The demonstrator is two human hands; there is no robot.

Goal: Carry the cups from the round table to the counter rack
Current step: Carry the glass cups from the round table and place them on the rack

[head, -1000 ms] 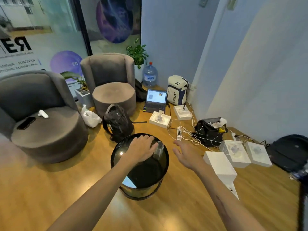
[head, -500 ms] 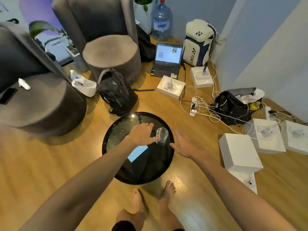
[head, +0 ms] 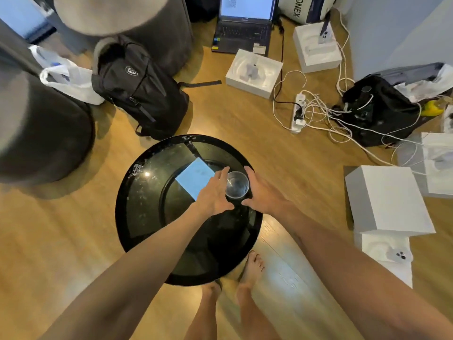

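Right now the left hand point(head: 215, 192) and right hand point(head: 261, 193), fingers spread, are flanking the clear cup point(head: 236, 184) standing upright on the round tabletop point(head: 137, 192); closing and lifting seems next, counter rack out of view.

A warm honey-coloured wooden plank floor point(head: 232, 114) fills the frame. Two round grey upholstered armchairs point(head: 36, 133) occupy the upper left. A pale blue-grey wall point(head: 404, 28) rises at the upper right. Soft light glares on the boards at lower centre.
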